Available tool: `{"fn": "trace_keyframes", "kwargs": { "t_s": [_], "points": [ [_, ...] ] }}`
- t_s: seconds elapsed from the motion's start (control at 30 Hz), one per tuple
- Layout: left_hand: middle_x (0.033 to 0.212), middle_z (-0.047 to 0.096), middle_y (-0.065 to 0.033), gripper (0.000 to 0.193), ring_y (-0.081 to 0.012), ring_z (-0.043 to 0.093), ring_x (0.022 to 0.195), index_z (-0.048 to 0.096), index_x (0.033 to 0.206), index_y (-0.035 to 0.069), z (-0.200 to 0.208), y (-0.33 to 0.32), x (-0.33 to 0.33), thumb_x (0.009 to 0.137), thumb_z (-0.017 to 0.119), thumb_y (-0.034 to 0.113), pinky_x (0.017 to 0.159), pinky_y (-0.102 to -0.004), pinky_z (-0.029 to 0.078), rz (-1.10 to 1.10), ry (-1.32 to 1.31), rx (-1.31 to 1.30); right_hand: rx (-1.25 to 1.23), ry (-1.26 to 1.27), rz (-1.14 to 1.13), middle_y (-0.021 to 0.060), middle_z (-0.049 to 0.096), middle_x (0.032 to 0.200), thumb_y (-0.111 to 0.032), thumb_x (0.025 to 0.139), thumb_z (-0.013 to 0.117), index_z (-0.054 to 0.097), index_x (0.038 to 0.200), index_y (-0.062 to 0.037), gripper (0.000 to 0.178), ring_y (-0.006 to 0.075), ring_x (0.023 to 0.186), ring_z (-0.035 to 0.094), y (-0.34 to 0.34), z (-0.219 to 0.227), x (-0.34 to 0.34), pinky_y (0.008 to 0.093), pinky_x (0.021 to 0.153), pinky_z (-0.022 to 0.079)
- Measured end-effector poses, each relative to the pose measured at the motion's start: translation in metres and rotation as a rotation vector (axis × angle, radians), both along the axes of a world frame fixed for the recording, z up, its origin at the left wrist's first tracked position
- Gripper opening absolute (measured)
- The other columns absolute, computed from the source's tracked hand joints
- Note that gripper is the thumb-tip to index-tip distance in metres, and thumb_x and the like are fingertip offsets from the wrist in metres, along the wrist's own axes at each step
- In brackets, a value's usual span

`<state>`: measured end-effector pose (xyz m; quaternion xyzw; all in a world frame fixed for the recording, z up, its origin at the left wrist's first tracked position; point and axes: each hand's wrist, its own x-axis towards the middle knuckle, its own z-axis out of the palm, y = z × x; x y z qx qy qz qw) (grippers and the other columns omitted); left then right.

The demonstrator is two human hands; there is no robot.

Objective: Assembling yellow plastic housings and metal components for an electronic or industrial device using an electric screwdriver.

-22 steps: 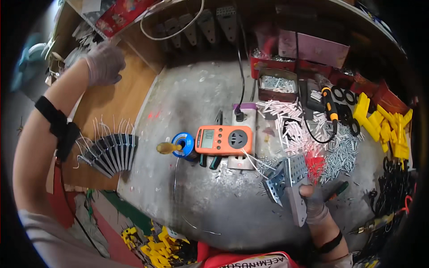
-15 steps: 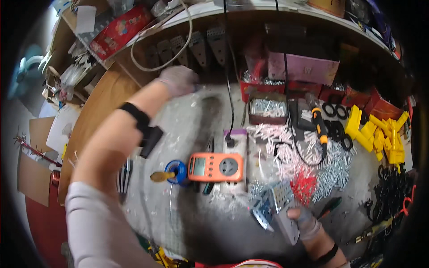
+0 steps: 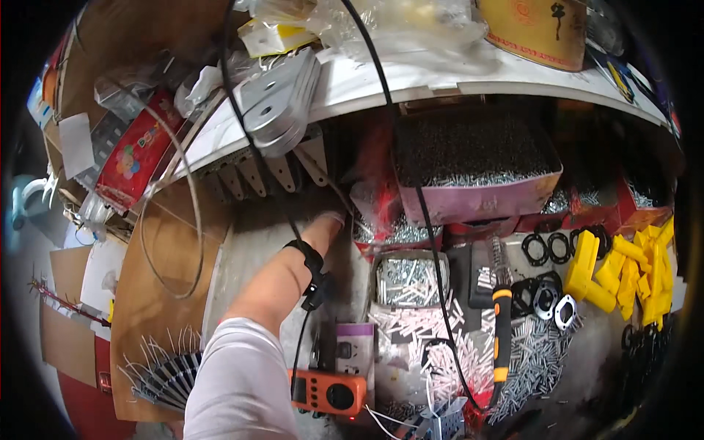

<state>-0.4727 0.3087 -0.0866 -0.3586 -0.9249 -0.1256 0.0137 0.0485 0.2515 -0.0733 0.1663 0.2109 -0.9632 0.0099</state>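
L hand (image 3: 334, 218) by red bag (image 3: 378, 202)

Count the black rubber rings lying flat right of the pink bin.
3 black rings in a row right of the pink bin, beside the yellow blocks. More may be hidden in the dark clutter further right.

This is a cluttered workshop or hardware assembly bench. A grey worktop (image 3: 257, 242) is strewn with loose small metal parts, and open trays hold more: a pink bin (image 3: 477, 198) heaped with screws, a small box of bolts (image 3: 411, 279) and red boxes (image 3: 638, 205) at the right. An orange meter (image 3: 328, 392), an orange-handled tool (image 3: 501, 345), black ring gaskets (image 3: 546, 248), yellow plastic pieces (image 3: 623, 268) and stacked metal brackets (image 3: 282, 103) on a white shelf (image 3: 440, 77) overhead point the same way.
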Motion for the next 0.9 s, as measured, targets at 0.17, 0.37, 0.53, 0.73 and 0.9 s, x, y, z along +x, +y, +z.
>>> {"fn": "trace_keyframes", "kwargs": {
  "t_s": [0.17,0.37,0.53,0.73,0.9],
  "points": [
    [0.117,0.065,-0.0223,0.059,-0.0367,0.061,0.109,0.065,0.117,0.002,-0.007,0.007,0.001,0.078,0.073,0.046,0.091,-0.0386,0.050,0.093,-0.116,0.074,0.019,-0.082,0.023,0.0132,0.064,0.109,-0.047,0.067,0.076,0.056,0.120,0.0022,0.075,0.0244,0.097,0.063,-0.005,-0.011,0.008,0.0350,0.086,0.052],
    [0.116,0.066,-0.0213,0.059,-0.0358,0.062,0.109,0.065,0.117,0.002,-0.012,0.002,0.002,0.077,0.074,0.044,0.091,-0.0380,0.050,0.232,-0.241,0.203,-0.059,-0.104,0.017,0.0113,0.064,0.108,-0.042,0.069,0.077,0.053,0.122,0.0012,0.073,0.0233,0.095,0.063,-0.009,-0.009,0.010,0.0353,0.086,0.051],
    [0.116,0.066,-0.0205,0.058,-0.0351,0.062,0.109,0.065,0.117,0.002,-0.029,-0.019,0.024,0.077,0.075,0.043,0.090,-0.0376,0.051,0.345,-0.333,0.307,0.001,-0.134,0.055,0.0107,0.064,0.106,-0.040,0.069,0.077,0.053,0.123,0.0009,0.072,0.0232,0.094,0.063,-0.008,-0.009,0.011,0.0353,0.085,0.051],
    [0.109,0.069,-0.0176,0.053,-0.0340,0.064,0.105,0.068,0.111,0.005,-0.033,-0.067,0.032,0.074,0.076,0.043,0.088,-0.0374,0.051,0.347,-0.307,0.379,0.075,-0.156,0.088,0.0100,0.064,0.105,-0.038,0.070,0.077,0.052,0.123,0.0005,0.070,0.0229,0.093,0.063,-0.011,-0.010,0.014,0.0353,0.084,0.051],
    [0.103,0.072,-0.0128,0.053,-0.0301,0.067,0.100,0.071,0.103,0.006,-0.005,-0.113,0.078,0.067,0.081,0.044,0.086,-0.0348,0.051,0.159,-0.419,0.555,0.117,-0.090,0.062,0.0075,0.062,0.101,-0.035,0.072,0.076,0.052,0.120,-0.0017,0.063,0.0206,0.089,0.060,-0.015,-0.010,0.015,0.0339,0.080,0.051]
  ]
}}
